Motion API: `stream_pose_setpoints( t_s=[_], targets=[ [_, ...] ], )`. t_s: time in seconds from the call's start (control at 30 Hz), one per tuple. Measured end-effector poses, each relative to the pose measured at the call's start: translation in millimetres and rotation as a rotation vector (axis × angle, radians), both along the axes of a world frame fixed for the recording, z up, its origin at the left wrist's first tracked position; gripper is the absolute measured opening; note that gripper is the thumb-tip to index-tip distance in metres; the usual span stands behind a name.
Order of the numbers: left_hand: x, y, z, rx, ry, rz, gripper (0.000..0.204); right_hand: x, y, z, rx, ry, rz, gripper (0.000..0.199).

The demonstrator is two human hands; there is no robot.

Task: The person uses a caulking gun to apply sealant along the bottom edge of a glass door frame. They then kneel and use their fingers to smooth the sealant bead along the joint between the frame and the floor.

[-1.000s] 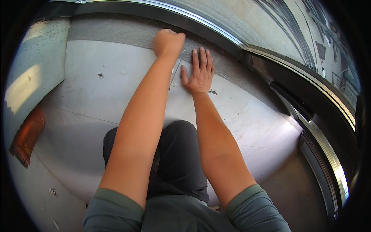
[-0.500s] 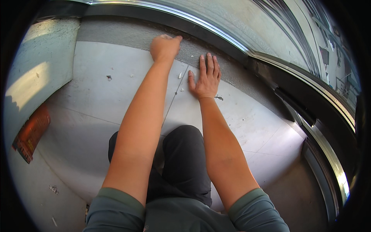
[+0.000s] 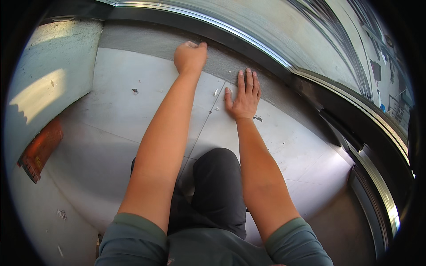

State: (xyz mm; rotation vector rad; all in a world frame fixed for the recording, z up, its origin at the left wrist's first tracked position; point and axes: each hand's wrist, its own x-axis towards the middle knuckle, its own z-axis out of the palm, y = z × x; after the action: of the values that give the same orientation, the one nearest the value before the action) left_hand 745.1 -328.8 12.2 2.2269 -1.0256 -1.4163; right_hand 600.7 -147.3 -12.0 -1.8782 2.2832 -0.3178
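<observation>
My left hand (image 3: 191,56) is closed above a grey cement strip (image 3: 137,37), which runs between the floor tiles and a dark metal frame. Its fingers are curled away from view, and whatever they hold, if anything, is hidden. To its right, my right hand (image 3: 245,97) lies flat with fingers spread, its palm on a pale floor tile (image 3: 120,80) and its fingertips reaching the cement strip. A joint between tiles passes between the two hands. Small white chips (image 3: 216,92) lie beside my right thumb.
The dark window or door frame (image 3: 177,20) curves across the far side, with glass beyond it. A whitish wall block (image 3: 57,75) rises at the left. Near its base sits an orange-red object (image 3: 42,148). A metal track (image 3: 377,177) runs down the right. Bits of debris (image 3: 135,91) dot the tiles.
The view has shifted slightly, so the floor and wall sit further right in the picture. My left hand stays closed at the cement strip; my right hand remains flat on the tile.
</observation>
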Motion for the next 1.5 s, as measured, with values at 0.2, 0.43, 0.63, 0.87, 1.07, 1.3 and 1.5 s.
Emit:
stream_pose_setpoints(
  t_s=[0.2,0.43,0.63,0.87,1.07,1.3,1.5],
  targets=[
    [90.1,-5.0,-6.2,-0.654,-0.436,-0.089,0.028,-0.6,0.7,-0.8,0.018,0.021,0.012,0.074],
    [185.4,47.2,-33.9,-0.570,-0.846,-0.286,0.066,0.2,0.2,0.2,-0.016,0.046,0.027,0.073],
    [191.8,54.7,-39.8,-0.615,-0.830,-0.306,0.074,-0.6,-0.8,1.4,-0.039,0.031,0.057,0.072],
    [192.2,54.9,-38.0,-0.620,-0.828,-0.318,0.078,0.6,-2.2,3.0,-0.024,0.056,0.071,0.071],
    [191.6,53.6,-35.7,-0.617,-0.811,-0.309,0.079,0.5,-1.2,2.2,-0.008,0.058,0.079,0.072],
    [190.7,53.2,-31.3,-0.581,-0.806,-0.310,0.079,0.6,-0.2,1.1,-0.008,0.077,0.096,0.074],
    [191.8,52.6,-28.2,-0.575,-0.784,-0.305,0.081,1.2,0.2,1.1,-0.010,0.083,0.103,0.073]
  ],
)
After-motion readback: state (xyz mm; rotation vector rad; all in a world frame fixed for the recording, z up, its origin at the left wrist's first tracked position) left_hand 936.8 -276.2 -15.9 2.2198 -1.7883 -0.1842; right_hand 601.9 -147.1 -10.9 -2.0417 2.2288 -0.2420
